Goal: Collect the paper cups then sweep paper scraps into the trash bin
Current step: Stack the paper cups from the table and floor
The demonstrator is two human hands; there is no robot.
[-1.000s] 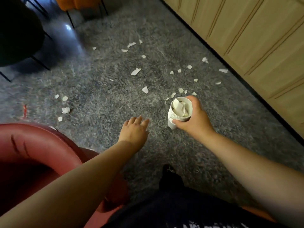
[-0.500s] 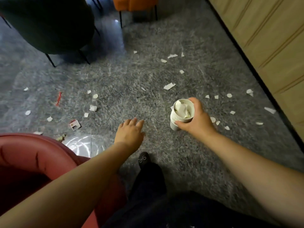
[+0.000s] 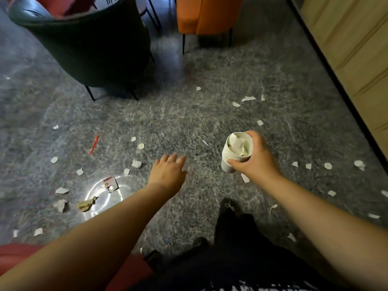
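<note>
While my right hand (image 3: 255, 162) curls its fingers (image 3: 238, 163) around the stack of paper cups (image 3: 236, 153), scraps stuffed inside the top one, my left hand (image 3: 168, 173) reaches out empty, fingers loosely spread. Paper scraps (image 3: 136, 163) litter the floor (image 3: 189, 122) just beyond both hands.
</note>
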